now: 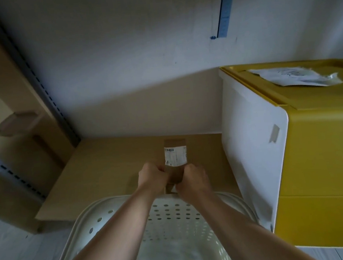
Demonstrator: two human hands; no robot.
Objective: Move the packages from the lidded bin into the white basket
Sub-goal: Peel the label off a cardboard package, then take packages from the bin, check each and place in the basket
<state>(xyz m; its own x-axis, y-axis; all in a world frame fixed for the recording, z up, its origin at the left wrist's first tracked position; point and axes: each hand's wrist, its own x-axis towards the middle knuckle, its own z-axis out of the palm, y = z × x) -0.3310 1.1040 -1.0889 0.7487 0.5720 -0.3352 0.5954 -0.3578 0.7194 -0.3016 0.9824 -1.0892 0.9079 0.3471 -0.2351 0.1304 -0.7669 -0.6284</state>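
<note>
We see a small brown package (175,167) held up between both hands, just beyond the far rim of the white basket (115,210). A white barcode label (175,155) covers its upper face; the brown card shows above and below it. The left hand (153,176) grips the package's left edge, fingers curled round it. The right hand (194,179) grips the right edge in the same clenched way. Both forearms reach out over the basket's open mouth, whose perforated walls show beneath them.

Behind the package lies a large flat cardboard box (99,170), its top running back to the wall (118,61). To the right stands the bin (324,157), yellow-fronted with a white side and a yellow lid (267,85). A pale plastic mailer (295,77) lies on that lid. The bin sits close beside the basket; we cannot tell whether they touch.

At left, shelving with a slotted metal upright (43,87). A blue measuring strip (225,9) is stuck to the wall, upper right.
</note>
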